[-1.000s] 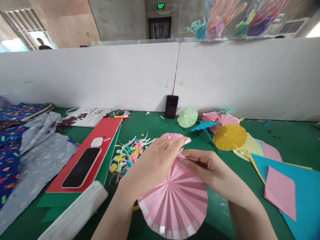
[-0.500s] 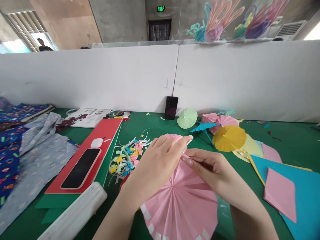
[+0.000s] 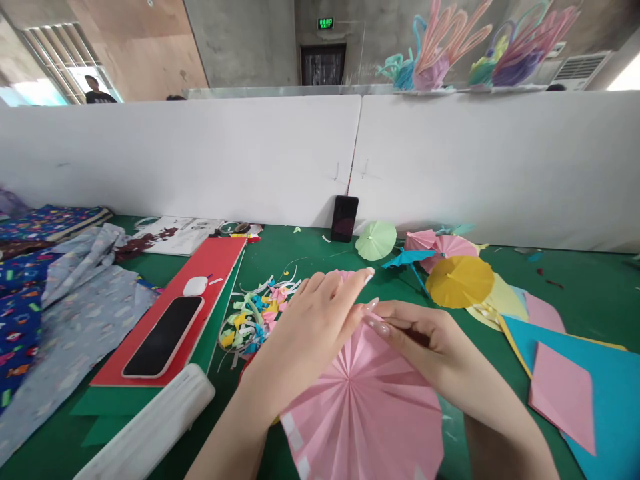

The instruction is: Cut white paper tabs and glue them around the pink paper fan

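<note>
A pleated pink paper disc lies before me, its folds running out from the centre and small white tabs along its near edge. My left hand rests over the disc's far left part, thumb and fingertips pressed at its far rim, partly hiding it. My right hand pinches the far rim between thumb and forefinger, close to the left fingertips. The rest of its fingers are curled. Paper scraps in several colours lie just beyond my left hand.
Small paper umbrellas, among them a yellow one and a green one, stand beyond my right hand. Blue paper with a pink piece lies right. Left are a phone on red card, a white stick-like object and cloth.
The pink disc has shifted slightly, with its tabs at the near edge lower in view. My left fingertips have moved a little left along the rim; the right hand keeps its pinch.
</note>
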{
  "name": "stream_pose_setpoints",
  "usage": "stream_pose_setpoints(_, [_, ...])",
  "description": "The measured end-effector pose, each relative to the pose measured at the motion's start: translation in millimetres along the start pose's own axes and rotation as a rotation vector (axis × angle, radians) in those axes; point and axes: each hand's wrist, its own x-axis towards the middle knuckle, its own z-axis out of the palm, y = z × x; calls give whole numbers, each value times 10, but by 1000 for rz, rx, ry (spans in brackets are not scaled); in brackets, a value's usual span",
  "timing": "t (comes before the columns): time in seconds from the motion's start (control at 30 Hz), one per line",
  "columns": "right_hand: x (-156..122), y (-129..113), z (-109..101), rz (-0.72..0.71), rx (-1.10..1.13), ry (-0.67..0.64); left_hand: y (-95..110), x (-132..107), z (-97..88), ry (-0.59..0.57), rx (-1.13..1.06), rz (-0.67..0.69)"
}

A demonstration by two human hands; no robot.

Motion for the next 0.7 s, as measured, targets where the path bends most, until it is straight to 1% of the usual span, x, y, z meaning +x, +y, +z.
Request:
stream_pose_setpoints(0.1, [-22, -22, -23, 17, 24, -10, -65, -8, -35, 38, -23, -64])
stream_pose_setpoints(0.17, [-36, -36, -33, 26, 42, -7, -95, -13, -80, 85, -60, -112])
stream_pose_setpoints(0.27, [-48, -38, -29, 48, 70, 14, -102, -29, -159, 151, -180, -170])
stream_pose_setpoints(0.3, [-50, -37, -23, 60, 79, 19, -94, -37, -180, 152, -225, -178])
stream_pose_setpoints(0.37, [-49, -39, -8, 91, 87, 19, -71, -54, -203, 105, -301, -170])
stream_pose_setpoints(0.43, [-47, -50, 10, 104, 93, 17, -47, -66, -198, 48, -344, -131])
stream_pose_setpoints(0.5, [-44, -61, 22, 104, 109, 17, -33, -70, -173, 20, -365, -84])
stream_pose_setpoints(0.6, [-36, -55, 24, 103, 120, 13, -41, -66, -130, 32, -397, -45])
stream_pose_setpoints(0.7, [-18, -12, 13, 99, 98, -1, -72, -56, -114, 53, -434, -71])
